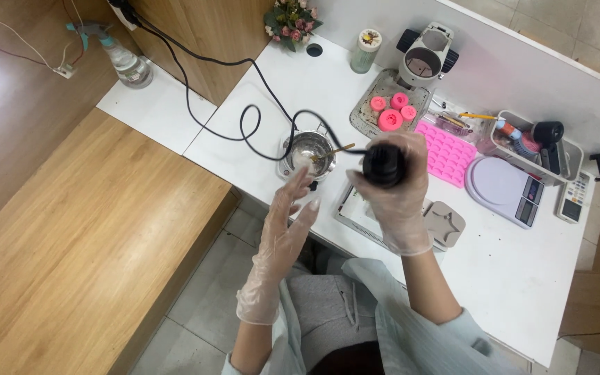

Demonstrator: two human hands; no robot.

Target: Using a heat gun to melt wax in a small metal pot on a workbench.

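right hand (398, 198): fingers wrapped tight around black corded tool (384, 164), held just right of metal pot (309, 154) | left hand (287, 212): fingers spread open, empty, just below pot | tool's cord (244, 125) loops behind pot

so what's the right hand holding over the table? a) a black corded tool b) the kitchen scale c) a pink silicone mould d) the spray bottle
a: the gloved right hand grips a black corded tool, its cable looping back across the white table, while the pink mould, spray bottle and scale sit untouched.
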